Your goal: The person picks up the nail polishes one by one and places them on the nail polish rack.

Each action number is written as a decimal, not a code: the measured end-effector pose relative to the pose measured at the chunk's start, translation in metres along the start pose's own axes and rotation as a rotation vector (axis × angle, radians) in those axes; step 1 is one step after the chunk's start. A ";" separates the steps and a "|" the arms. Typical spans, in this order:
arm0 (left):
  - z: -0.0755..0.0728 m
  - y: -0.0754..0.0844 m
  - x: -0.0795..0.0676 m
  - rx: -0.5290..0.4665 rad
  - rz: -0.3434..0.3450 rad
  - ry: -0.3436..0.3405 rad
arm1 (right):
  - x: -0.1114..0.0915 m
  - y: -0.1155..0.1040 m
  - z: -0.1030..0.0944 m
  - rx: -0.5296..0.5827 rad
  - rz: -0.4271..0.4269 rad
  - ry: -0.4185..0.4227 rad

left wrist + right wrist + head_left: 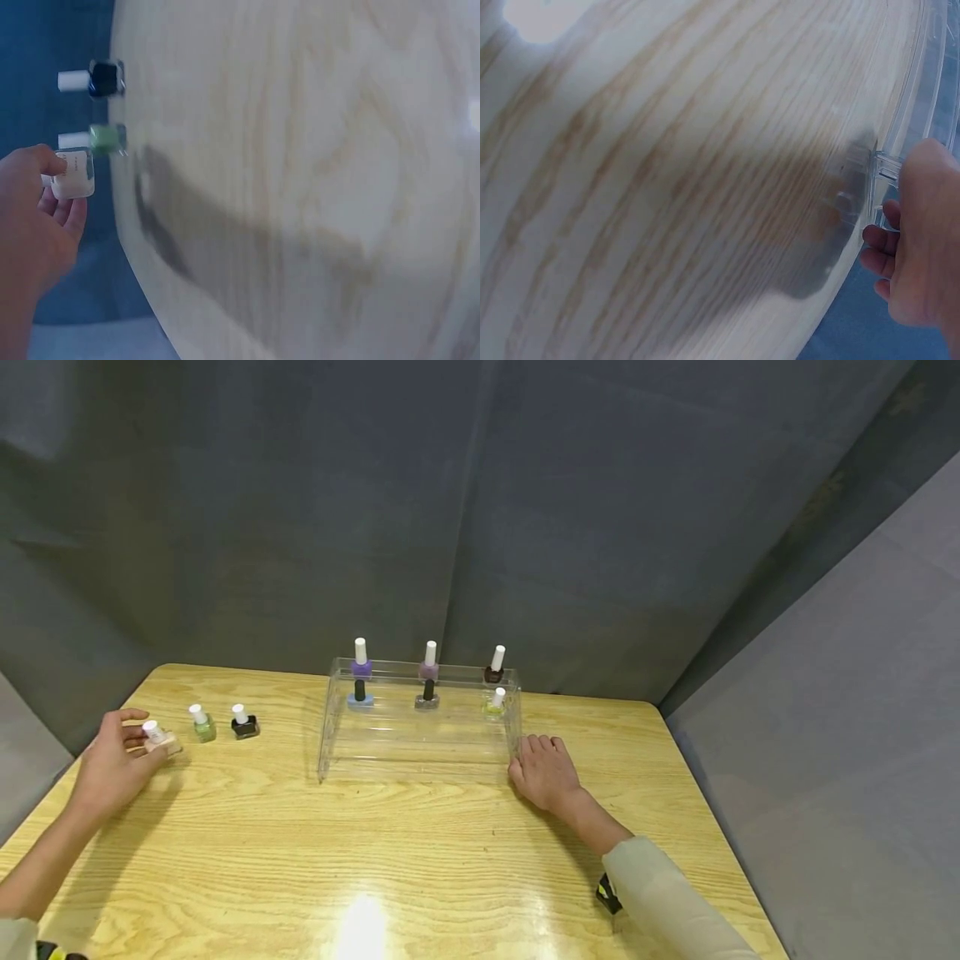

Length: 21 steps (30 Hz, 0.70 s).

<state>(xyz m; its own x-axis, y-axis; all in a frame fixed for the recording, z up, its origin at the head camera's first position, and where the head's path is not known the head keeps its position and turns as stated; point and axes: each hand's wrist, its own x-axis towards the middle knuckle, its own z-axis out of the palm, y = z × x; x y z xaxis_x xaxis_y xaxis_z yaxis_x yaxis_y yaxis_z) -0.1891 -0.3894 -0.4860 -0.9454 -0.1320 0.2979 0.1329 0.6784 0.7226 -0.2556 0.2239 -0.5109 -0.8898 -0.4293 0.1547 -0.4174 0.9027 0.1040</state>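
Observation:
Between thumb and fingers, my left hand (112, 768) pinches a pale pink nail polish bottle (161, 737) with a white cap, at the table's left side. In the left wrist view the bottle (73, 175) shows its printed label. Just right of it stand a green nail polish bottle (202, 724) and a black one (244, 723), both white-capped. At the table's middle is a clear tiered display rack (420, 770). With curled fingers my right hand (547, 772) holds the rack's front right corner; in the right wrist view the thumb covers part of that edge (885, 169).
On the rack's top tier stand purple (361, 662), mauve (429, 665) and dark (495, 667) polish bottles. The tier below holds blue (360, 697), grey (427, 697) and yellow-green (495, 703) ones. A dark curtain (300, 527) hangs behind the wooden table (420, 843).

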 end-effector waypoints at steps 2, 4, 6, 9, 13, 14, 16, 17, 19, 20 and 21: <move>0.005 0.008 0.002 -0.032 0.011 -0.002 | 0.000 0.001 0.002 0.001 0.004 -0.003; 0.010 0.018 0.004 -0.066 0.031 -0.015 | 0.000 0.001 0.004 0.004 0.011 -0.014; 0.015 0.030 0.005 -0.095 0.052 -0.030 | 0.001 0.002 0.005 0.007 0.016 -0.023; 0.022 0.048 0.008 -0.139 0.093 -0.054 | 0.001 0.002 0.006 0.008 0.015 -0.023; 0.034 0.070 0.012 -0.204 0.164 -0.091 | 0.001 0.004 0.008 0.005 -0.001 0.006; 0.037 0.076 0.012 -0.218 0.175 -0.104 | 0.001 0.005 0.009 0.003 -0.002 0.008; 0.043 0.086 0.014 -0.242 0.196 -0.129 | 0.002 0.006 0.010 -0.002 -0.004 0.012; 0.046 0.091 0.015 -0.255 0.201 -0.141 | 0.002 0.006 0.011 -0.003 -0.002 0.009; 0.052 0.101 0.016 -0.277 0.211 -0.167 | 0.002 0.007 0.011 -0.001 -0.002 0.011; 0.056 0.105 0.017 -0.285 0.216 -0.180 | 0.002 0.006 0.011 0.002 -0.001 0.013; 0.059 0.110 0.018 -0.301 0.221 -0.192 | 0.002 0.006 0.011 0.004 -0.001 0.015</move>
<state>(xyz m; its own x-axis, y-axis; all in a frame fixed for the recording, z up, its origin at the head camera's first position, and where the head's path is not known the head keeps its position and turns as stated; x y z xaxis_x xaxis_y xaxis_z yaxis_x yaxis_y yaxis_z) -0.2092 -0.2746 -0.4381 -0.9188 0.1493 0.3654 0.3931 0.4305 0.8125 -0.2622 0.2292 -0.5210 -0.8864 -0.4308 0.1693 -0.4194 0.9023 0.1001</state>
